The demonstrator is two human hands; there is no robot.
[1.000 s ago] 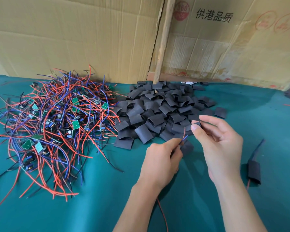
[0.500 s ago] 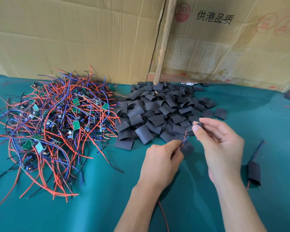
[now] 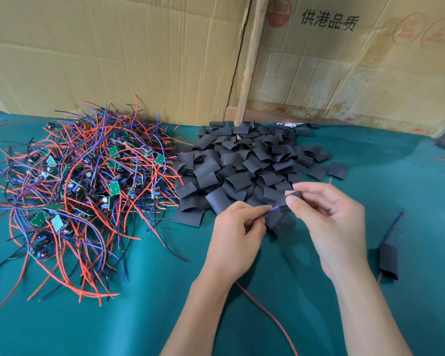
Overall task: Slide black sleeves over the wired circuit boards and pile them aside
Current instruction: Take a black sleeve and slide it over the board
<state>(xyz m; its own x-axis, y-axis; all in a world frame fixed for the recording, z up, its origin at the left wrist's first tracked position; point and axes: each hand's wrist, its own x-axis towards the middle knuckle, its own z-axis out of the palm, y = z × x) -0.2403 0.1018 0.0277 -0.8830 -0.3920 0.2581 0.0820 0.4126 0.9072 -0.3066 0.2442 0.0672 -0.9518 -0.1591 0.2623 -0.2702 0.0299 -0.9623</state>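
Two bare hands meet over the green cloth-covered table [image 3: 139,317]: the left hand [image 3: 235,240] pinches thin red and blue wires [image 3: 272,208], its circuit board hidden inside the curled fingers, while the right hand [image 3: 329,217] pinches a flat black sleeve [image 3: 292,195] just beyond the wire tips. One finished sleeved board [image 3: 388,260] lies near the right wrist; the heap of black sleeves [image 3: 244,173] and the tangle of wired green boards [image 3: 82,191] are too dense to count.

A teal cloth [image 3: 139,317] covers the table; creased cardboard boxes [image 3: 113,55] with printed Chinese characters [image 3: 329,21] stand behind it.
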